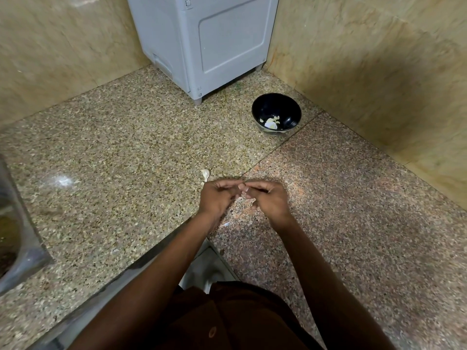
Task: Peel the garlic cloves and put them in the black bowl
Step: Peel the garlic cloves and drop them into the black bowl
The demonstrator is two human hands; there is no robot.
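My left hand (218,198) and my right hand (267,198) meet fingertip to fingertip just above the granite counter (126,160). Together they pinch a small garlic clove (243,190), mostly hidden by the fingers. An unpeeled garlic clove (206,174) lies on the counter just beyond my left hand. The black bowl (276,113) stands farther back and to the right, near the corner, holding pale peeled garlic pieces (271,122).
A grey appliance (202,41) stands at the back against the tiled walls. A metal sink (15,223) shows at the left edge. A scrap of garlic skin (224,224) lies on the counter below my hands. The counter's inner corner edge runs under my forearms.
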